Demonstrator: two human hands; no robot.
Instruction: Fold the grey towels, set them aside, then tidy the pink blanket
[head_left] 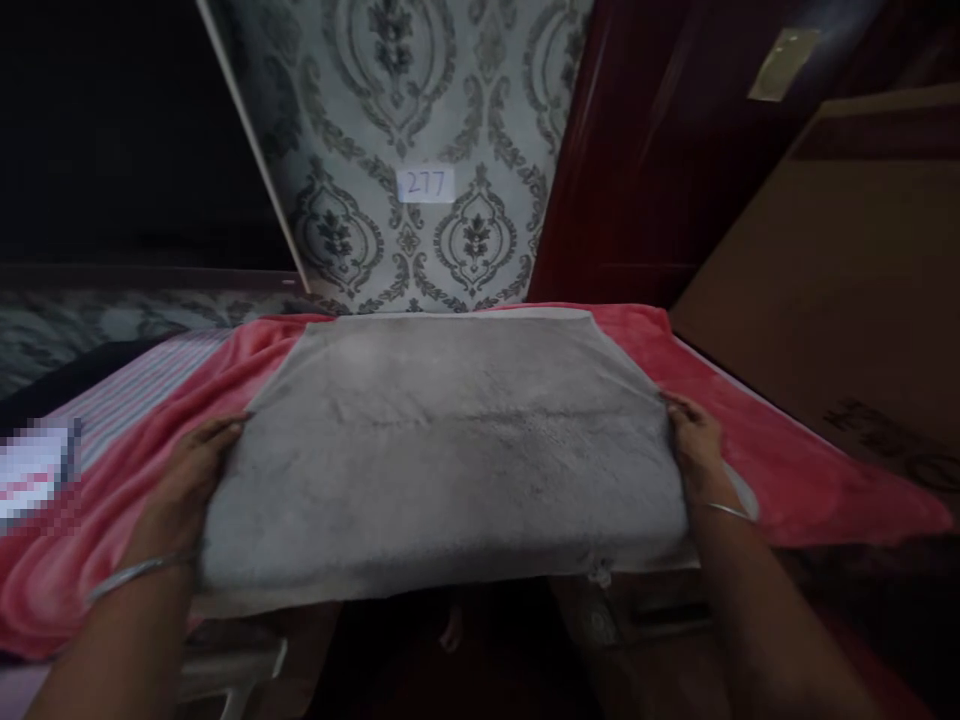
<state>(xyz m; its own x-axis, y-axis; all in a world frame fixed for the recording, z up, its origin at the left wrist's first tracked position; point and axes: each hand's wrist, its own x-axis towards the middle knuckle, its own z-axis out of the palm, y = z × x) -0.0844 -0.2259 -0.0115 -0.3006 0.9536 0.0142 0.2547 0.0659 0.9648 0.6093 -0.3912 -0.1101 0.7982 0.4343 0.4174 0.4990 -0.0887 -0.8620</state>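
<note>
The big gray cloth (450, 480) is spread wide, with little wrinkles and a crease across its middle, on top of a fuzzy pink blanket (787, 470). The left hand (191, 465) and the right hand (696, 445) pinch its two sides in their fingers. A brown box (847, 290) with dark writing is on the right, its inside hidden.

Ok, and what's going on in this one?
A person's left hand and right hand hold opposite side edges of a wide, soft-looking grey cloth. It lies spread out, with a faint crease across its middle, over a pinkish-red plush blanket. Beyond it, a white rectangular label reading 277 is on the grey patterned wallpaper.
</note>
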